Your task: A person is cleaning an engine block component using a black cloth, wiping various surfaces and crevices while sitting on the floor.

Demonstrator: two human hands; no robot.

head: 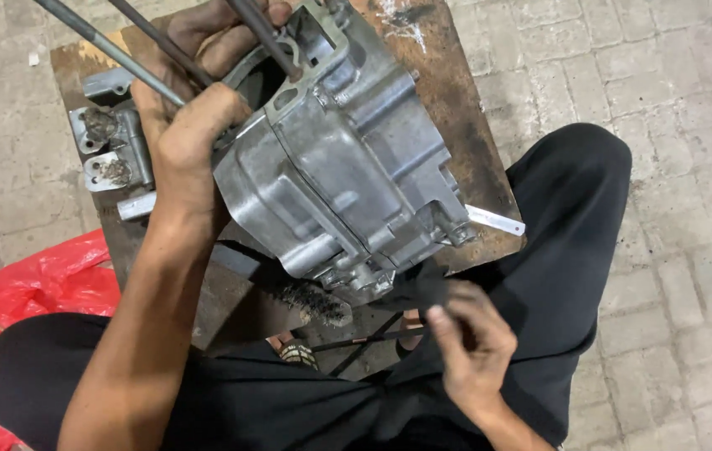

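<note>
On a stained wooden board (448, 108) serving as counter, above the seated person's black-trousered knees (573, 200):

Item 1. Engine crankcase (339, 159), grey cast aluminium, two halves joined. Tilted, its near lower corner over the board's near edge, its open top toward the far side. Long steel studs (114, 46) rise from the top to the far left.

Item 2. Left hand (189, 125). Grip closed around the studs and the case's top rim; it alone seems to steady the casting. Skin looks oily.

Item 3. Right hand (473, 351), near right, below the case. Grip narrow, fingertips pinched on a thin dark rod (372, 338), with a dark rag or similar scrap (431, 288) just above; which it is cannot be told.

Item 4. Small grey bracket parts (114, 142), greasy, far left on the board, just beside the left wrist.

Item 5. Flat pale metal strip (496, 220), poking out from beneath the case at the board's right edge.

Item 6. Red plastic bag (30, 284), near left on the paved floor (690, 100).

Risks, as judged:
- Case overhangs and leans; an oily one-handed hold could slip, dropping it on the knees or the foot (297, 351) below.
- Studs used as a handle may bend or loosen.
- Wrist movement could sweep the brackets off.
- Thin rod may slide from the pinch and roll away on the paving.
</note>
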